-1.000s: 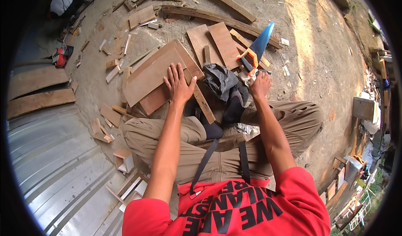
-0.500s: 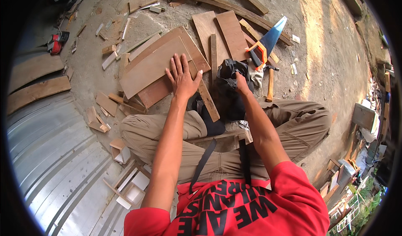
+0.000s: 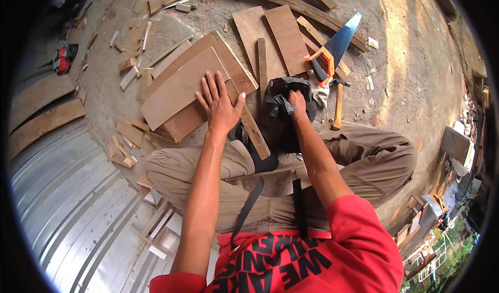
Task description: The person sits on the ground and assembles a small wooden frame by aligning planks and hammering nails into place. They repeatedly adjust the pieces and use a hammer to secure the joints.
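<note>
My left hand (image 3: 221,106) lies flat, fingers spread, on a thin brown plywood panel (image 3: 176,85). That panel rests over larger wooden boards (image 3: 236,67), and a narrow wood strip (image 3: 254,132) slants down beside my wrist. My right hand (image 3: 297,104) is at the mouth of a crumpled black plastic bag (image 3: 280,103) between my feet. Its fingers look curled, with the tips hidden in the bag, so what they hold does not show. Just beyond the bag lies a handsaw (image 3: 332,51) with an orange and black handle. A wooden-handled hammer (image 3: 338,106) is to the right.
Two plywood pieces (image 3: 288,38) lie ahead, with a long wooden beam (image 3: 275,2) behind them. Offcuts (image 3: 127,64) are scattered at left. Corrugated metal sheeting (image 3: 78,189) covers the lower left, near small wooden box frames (image 3: 161,238). Mixed scrap (image 3: 457,147) lines the right edge.
My right hand has drawn slightly toward me at the bag, and the bag's mouth has changed shape. My left hand stays flat on the panel. The whole view has shifted a little.
</note>
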The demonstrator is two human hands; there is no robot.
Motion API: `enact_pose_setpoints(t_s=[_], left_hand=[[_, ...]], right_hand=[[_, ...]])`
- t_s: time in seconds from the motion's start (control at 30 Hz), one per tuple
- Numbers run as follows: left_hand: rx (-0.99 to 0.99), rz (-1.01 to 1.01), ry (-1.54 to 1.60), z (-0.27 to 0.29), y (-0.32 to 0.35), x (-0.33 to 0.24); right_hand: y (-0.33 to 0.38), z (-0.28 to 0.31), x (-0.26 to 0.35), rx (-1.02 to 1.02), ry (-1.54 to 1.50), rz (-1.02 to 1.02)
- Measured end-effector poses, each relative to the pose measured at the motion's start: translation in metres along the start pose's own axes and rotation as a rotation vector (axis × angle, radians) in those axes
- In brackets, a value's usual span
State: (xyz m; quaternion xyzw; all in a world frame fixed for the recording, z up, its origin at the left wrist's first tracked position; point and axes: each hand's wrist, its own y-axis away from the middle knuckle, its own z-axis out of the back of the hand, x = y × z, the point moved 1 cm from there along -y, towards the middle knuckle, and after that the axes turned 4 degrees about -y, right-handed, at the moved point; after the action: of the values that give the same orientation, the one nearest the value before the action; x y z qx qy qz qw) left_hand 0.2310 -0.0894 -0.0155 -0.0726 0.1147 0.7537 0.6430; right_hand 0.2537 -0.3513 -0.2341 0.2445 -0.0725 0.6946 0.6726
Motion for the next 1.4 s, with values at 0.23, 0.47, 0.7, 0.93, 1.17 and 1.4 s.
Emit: enact_pose_setpoints(t_s=[0.23,0.47,0.7,0.93,1.17,1.4], left_hand=[[0.010,0.011,-0.006,0.001,0.000,0.000],[0.015,0.004,0.000,-0.002,0.001,0.000],[-0.002,0.002,0.063,0.002,0.001,0.002],[-0.338,-0.088,0.476,0.039,0.006,-0.049],[0.114,0.251,1.398,0.066,0.026,-0.129],[0.024,0.259,1.230,0.045,0.029,-0.103]], right_hand=[[-0.005,0.009,-0.004,0.083,0.021,0.144],[-0.014,0.026,-0.014,-0.020,-0.416,0.100],[-0.030,0.119,0.027,0.289,-0.910,-0.187],[-0.024,0.246,0.090,0.364,-1.131,-0.066],[0.022,0.302,0.125,0.396,-1.104,0.055],[0.015,0.263,0.102,0.311,-1.107,0.110]])
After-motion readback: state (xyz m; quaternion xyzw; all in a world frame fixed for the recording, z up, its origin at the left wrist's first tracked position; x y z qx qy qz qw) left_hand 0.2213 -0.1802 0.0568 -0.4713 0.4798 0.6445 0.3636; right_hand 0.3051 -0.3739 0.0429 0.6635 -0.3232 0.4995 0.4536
